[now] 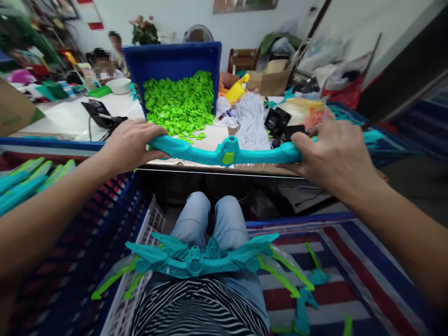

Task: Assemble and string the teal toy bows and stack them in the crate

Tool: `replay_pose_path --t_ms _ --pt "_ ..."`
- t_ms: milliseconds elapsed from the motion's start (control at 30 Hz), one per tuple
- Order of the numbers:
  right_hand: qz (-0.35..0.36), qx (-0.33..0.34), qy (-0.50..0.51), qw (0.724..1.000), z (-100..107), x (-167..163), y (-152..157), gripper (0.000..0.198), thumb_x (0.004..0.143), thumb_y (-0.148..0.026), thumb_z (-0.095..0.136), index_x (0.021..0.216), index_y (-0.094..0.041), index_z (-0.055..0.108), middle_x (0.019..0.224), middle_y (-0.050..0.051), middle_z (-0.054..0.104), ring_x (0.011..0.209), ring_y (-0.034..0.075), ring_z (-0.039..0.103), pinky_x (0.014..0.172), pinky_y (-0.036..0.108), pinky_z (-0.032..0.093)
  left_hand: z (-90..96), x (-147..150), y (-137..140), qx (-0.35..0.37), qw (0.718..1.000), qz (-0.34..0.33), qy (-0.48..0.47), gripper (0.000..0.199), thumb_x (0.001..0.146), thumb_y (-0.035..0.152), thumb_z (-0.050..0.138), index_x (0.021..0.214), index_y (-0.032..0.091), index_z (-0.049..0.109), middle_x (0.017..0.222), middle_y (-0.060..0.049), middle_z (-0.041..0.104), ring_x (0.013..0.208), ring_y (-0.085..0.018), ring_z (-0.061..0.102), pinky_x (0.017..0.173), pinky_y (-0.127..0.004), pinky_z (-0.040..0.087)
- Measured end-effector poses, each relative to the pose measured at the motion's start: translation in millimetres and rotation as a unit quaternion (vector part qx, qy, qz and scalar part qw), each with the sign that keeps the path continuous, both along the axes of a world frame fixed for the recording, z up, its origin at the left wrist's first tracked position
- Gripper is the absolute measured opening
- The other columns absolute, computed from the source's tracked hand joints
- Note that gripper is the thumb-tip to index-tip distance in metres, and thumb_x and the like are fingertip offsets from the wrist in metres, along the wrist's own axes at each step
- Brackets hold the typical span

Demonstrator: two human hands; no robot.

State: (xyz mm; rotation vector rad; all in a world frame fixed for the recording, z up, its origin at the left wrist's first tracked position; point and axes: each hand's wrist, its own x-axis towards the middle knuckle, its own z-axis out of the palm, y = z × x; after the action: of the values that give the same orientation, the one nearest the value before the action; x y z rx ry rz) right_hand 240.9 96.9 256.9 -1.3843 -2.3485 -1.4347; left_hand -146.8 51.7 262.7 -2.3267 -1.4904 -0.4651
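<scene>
Both my hands grip one turquoise plastic toy bow [205,155], held level just above the table's front edge. A small green piece [228,158] sits in its middle. My left hand [131,144] is closed round the left end, and my right hand [331,151] round the right end. Fingers partly cover both tips. On my lap lie two more turquoise toy bows [224,263] with green arms at their ends. Behind the held bow, a tilted blue bin [171,58] spills many small green plastic pieces [180,102] onto the table.
White strings [250,119] lie in a bundle beside a yellow plastic item [237,89]. At left stands a blue crate [115,210] with several turquoise and green bows [38,179]. More parts rest on a striped cloth [336,261] at right. Two people sit at the far left.
</scene>
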Motion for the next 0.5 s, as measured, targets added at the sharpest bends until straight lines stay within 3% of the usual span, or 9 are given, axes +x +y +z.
replay_pose_path --t_ms 133,300,400,500 --pt "0.026 0.056 -0.037 0.997 6 3 7 0.053 0.084 -0.064 0.042 0.084 -0.014 0.060 0.077 0.013 0.050 0.078 0.027 0.042 0.064 0.033 0.023 4.1 -2 -13 0.043 0.999 -0.017 -0.012 0.044 0.081 0.053 0.054 0.109 0.020 0.062 0.104 -0.009 0.066 0.097 -0.029 0.056 0.086 -0.041 0.042" --pt "0.104 0.077 -0.063 0.990 13 8 14 0.066 0.084 -0.073 0.026 0.078 -0.018 0.061 0.069 0.008 0.048 0.070 0.021 0.038 0.062 0.031 0.019 5.5 -8 -23 0.072 0.997 -0.007 -0.017 0.046 0.081 0.053 0.056 0.112 0.019 0.060 0.100 -0.009 0.067 0.097 -0.030 0.057 0.086 -0.044 0.043" --pt "0.118 0.094 -0.045 0.987 17 2 16 0.068 0.085 -0.074 0.023 0.080 -0.019 0.062 0.070 0.007 0.049 0.069 0.021 0.037 0.061 0.030 0.015 11.2 -10 -29 0.099 0.995 -0.002 -0.032 0.051 0.082 0.052 0.057 0.119 0.018 0.056 0.101 -0.010 0.067 0.103 -0.030 0.056 0.095 -0.049 0.039" --pt "0.130 0.129 -0.012 0.983 19 -7 15 0.066 0.086 -0.072 0.024 0.082 -0.020 0.063 0.072 0.008 0.051 0.070 0.021 0.037 0.060 0.029 0.012 19.8 -20 -39 0.167 0.982 0.015 -0.085 0.065 0.080 0.054 0.060 0.131 0.017 0.045 0.114 -0.010 0.063 0.122 -0.031 0.044 0.107 -0.051 0.027"
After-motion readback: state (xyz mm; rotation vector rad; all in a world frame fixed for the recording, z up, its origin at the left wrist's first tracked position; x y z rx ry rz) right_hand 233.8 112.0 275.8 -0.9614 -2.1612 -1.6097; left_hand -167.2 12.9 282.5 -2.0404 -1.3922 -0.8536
